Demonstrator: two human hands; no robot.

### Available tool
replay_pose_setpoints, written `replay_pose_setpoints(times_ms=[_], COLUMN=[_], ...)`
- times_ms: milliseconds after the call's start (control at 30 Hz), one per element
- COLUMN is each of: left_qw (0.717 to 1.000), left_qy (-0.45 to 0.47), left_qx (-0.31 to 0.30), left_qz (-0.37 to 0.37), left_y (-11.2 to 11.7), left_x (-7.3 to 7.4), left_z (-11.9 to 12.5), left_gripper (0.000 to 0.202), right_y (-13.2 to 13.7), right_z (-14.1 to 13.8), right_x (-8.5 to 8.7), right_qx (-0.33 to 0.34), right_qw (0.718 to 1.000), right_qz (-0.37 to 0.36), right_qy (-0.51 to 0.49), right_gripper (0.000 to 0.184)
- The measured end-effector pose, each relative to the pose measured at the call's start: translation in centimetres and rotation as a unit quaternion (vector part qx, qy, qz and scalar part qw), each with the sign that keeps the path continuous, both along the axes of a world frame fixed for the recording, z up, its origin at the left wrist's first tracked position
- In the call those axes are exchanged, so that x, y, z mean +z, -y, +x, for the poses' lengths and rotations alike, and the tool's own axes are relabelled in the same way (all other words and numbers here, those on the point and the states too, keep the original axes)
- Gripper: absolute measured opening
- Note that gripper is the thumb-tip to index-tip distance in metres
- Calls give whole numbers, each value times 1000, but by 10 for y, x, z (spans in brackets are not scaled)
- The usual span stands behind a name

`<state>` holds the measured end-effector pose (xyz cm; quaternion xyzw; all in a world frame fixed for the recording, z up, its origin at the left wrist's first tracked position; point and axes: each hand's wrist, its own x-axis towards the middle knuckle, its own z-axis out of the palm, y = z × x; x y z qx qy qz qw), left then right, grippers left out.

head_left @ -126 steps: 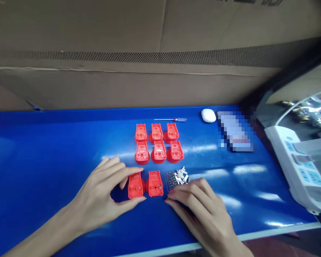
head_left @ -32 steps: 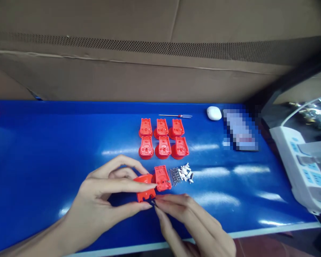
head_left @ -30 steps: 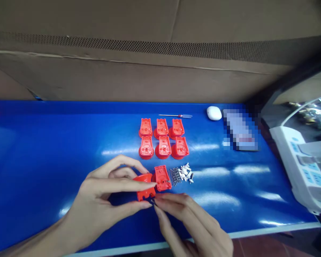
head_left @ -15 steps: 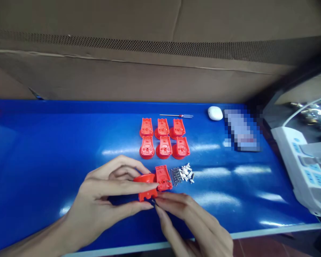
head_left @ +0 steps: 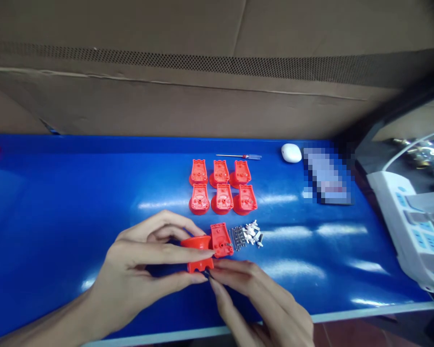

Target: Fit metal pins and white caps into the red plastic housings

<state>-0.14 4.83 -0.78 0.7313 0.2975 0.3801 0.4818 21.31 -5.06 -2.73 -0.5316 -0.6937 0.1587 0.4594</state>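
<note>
My left hand [head_left: 144, 260] grips a red plastic housing [head_left: 198, 244] between thumb and fingers, its flared round end up and its notched edge toward me. At the housing's lower right edge, my right hand [head_left: 256, 294] pinches a small dark part [head_left: 206, 273], mostly hidden by the fingertips. Just behind the fingers a red housing half [head_left: 221, 239] lies with its inside up. Right of it are a row of dark pins or screws [head_left: 238, 237] and a small heap of whitish metal pieces [head_left: 253, 233].
Several red housings [head_left: 222, 198] stand in two rows farther back on the blue table [head_left: 94, 193]. Behind them lies a screwdriver [head_left: 238, 156]. A white rounded case [head_left: 291, 153], a blurred-out flat object [head_left: 327, 176] and a white power strip [head_left: 408, 226] are to the right.
Both hands stay almost in place at the housing. The small dark part has shifted slightly at the right fingertips.
</note>
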Motion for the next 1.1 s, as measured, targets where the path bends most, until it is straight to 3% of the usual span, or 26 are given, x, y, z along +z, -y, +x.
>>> replay_pose_setpoints(times_ms=[1100], left_qw=[999], left_qy=[8], left_qx=[17], left_qz=[-36], left_y=[4], left_x=[-2], left_z=[-3], left_gripper=[37], right_y=[-1], right_z=[-3], right_x=[1], right_qx=[-9], right_qw=[1000], right_qz=[1], right_qy=[-8], right_gripper=[25])
